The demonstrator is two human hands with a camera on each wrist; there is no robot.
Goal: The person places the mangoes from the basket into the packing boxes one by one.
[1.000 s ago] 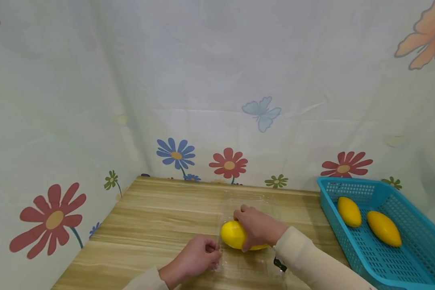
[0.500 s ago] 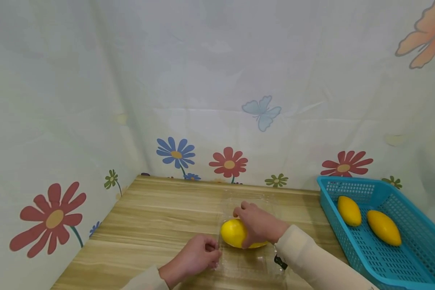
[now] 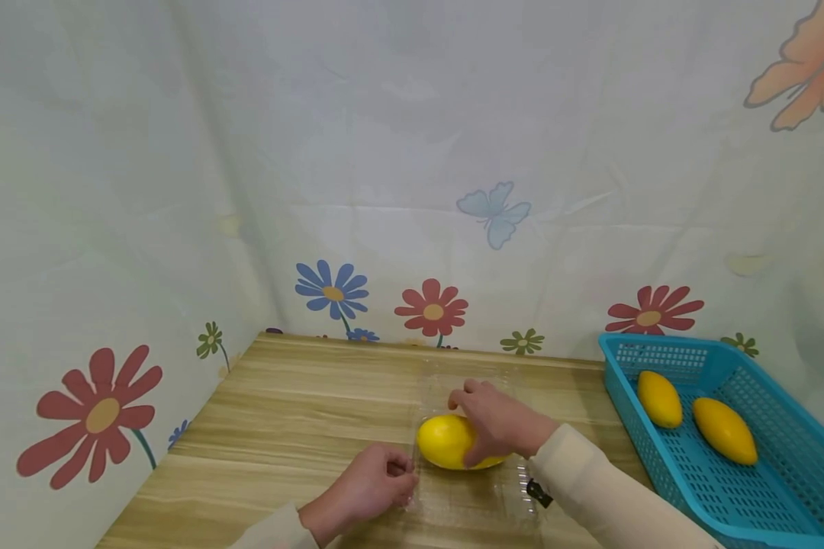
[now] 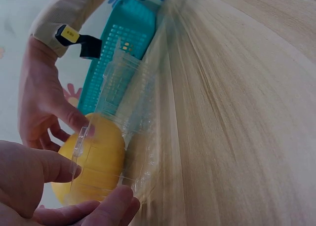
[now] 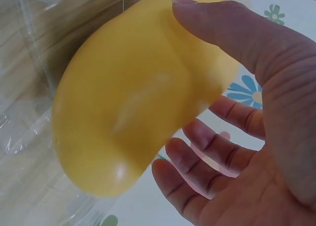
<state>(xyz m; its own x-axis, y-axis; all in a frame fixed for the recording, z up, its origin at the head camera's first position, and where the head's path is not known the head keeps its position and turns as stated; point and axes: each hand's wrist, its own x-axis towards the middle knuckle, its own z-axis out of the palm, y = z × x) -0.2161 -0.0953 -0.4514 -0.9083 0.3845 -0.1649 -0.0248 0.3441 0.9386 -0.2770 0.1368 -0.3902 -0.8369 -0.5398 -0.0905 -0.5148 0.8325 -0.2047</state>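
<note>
A yellow mango lies in the near half of a clear plastic clamshell box at the front middle of the table. My left hand pinches the box's left edge; in the left wrist view the thumb and fingertips stand on either side of the thin plastic wall. Over the mango's right part is my right hand, its fingers spread and raised off the top. Seen from the right wrist, the thumb lies along the mango, while the other fingers stand loosely beside it.
To the right stands a blue perforated basket holding two more mangoes, one mango at the left wall and another mango nearer the middle. A flower-printed curtain closes off the table's back and left. The box's lid half lies behind the mango.
My right hand has loosened and shifted slightly right and up, leaving more of the mango showing. The mango stays in the box, and my left hand has kept its place.
</note>
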